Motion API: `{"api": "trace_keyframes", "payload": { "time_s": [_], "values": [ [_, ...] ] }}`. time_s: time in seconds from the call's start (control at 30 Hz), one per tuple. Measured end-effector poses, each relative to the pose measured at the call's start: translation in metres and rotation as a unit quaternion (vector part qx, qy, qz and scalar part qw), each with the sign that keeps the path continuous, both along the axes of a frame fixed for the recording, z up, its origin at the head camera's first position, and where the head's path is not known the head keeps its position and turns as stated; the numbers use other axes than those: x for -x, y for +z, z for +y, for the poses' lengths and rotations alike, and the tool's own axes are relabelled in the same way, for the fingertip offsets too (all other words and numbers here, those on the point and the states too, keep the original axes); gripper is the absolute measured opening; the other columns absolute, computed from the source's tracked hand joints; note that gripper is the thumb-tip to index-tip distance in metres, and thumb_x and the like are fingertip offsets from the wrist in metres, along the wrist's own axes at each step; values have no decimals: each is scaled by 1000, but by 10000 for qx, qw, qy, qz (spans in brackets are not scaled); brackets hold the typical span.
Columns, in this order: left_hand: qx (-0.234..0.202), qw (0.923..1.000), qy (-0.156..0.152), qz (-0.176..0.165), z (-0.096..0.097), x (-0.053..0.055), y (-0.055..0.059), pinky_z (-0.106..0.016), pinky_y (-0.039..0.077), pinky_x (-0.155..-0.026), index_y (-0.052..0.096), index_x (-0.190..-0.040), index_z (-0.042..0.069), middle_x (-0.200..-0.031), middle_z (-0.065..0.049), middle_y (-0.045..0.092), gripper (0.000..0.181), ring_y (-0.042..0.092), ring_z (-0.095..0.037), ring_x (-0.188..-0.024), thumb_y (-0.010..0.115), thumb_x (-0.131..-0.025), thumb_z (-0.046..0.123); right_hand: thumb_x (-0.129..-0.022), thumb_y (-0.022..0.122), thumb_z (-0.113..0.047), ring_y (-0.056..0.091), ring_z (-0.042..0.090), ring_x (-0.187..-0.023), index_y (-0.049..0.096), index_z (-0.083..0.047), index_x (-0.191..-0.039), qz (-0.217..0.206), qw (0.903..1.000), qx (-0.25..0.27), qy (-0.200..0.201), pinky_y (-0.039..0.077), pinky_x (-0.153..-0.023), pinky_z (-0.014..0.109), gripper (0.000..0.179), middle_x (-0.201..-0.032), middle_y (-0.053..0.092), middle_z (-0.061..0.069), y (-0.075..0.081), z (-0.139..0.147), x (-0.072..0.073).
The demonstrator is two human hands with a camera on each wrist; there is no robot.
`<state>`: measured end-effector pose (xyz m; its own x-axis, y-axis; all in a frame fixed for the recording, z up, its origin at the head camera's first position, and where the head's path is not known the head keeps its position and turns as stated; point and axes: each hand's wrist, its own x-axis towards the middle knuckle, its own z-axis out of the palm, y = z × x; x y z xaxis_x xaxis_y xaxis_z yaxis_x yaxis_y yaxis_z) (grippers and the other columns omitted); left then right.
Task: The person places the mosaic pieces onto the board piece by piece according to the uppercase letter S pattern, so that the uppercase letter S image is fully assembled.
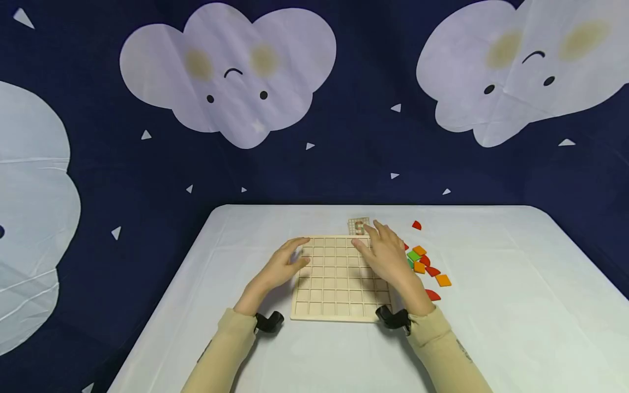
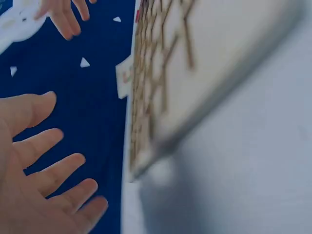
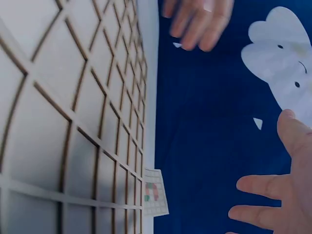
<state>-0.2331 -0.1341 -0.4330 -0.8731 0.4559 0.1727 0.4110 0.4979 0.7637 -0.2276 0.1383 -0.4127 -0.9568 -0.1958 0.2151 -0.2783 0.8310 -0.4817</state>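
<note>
Near the middle of the white counter (image 1: 516, 327), a pale wooden grid board (image 1: 336, 281) lies between the person's two hands. The left hand (image 1: 280, 265) hangs by the board's left edge, its thumb and fingers spread wide and holding nothing. Over the far right part of the board is the right hand (image 1: 385, 254), likewise wide and holding nothing, with its forearm crossing the board's right edge; both wrist views show the fingers apart from the board. Just beyond the far edge sits a small pattern card (image 1: 358, 225), near the right fingertips. To the right of the board, partly hidden by that hand, is a loose scatter of pieces: orange squares (image 1: 443, 280), a green piece (image 1: 414, 255) and red curved pieces (image 1: 433, 295). One red wedge (image 1: 416, 225) lies farther back, toward the counter's far edge. Wide stretches of counter run left of the board and right of the pieces, giving both hands sideways room. Beyond the far edge hangs a dark blue backdrop (image 1: 354, 169).
</note>
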Motion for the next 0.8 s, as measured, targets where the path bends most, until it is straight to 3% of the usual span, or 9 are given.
{"api": "trace_keyframes", "payload": {
  "time_s": [0.13,0.37,0.6,0.8],
  "values": [
    [-276,9991,258,-216,-9,-2,-17,-52,27,-108,36,-144,3,-146,-19,34,56,28,-36,-135,58,-94,10,-97,38,-54,22,47,-134,37,0,-143,136,9985,526,115,16,-106,64,71,-149,25,24,4,6,0],
    [-18,9974,535,-479,-14,-6,-36,-50,16,-112,36,-145,6,-149,-18,31,60,17,-35,-140,59,-89,4,-99,41,-45,31,42,-132,38,1,-141,436,9894,1384,106,25,-106,57,62,-144,36,22,17,23,4],
    [371,9988,297,-155,-17,-8,-42,-50,16,-112,32,-145,-2,-148,-19,31,61,18,-35,-139,57,-90,7,-98,46,-41,43,42,-123,44,-1,-137,701,9767,2025,-154,35,-100,55,56,-137,46,22,28,61,13],
    [576,9981,194,56,-20,-8,-44,-51,18,-112,31,-144,-4,-149,-19,30,61,20,-35,-139,57,-91,8,-97,49,-40,49,33,-120,47,0,-134,798,9680,2343,-410,42,-100,42,54,-132,52,17,22,99,30]
  ]
}}
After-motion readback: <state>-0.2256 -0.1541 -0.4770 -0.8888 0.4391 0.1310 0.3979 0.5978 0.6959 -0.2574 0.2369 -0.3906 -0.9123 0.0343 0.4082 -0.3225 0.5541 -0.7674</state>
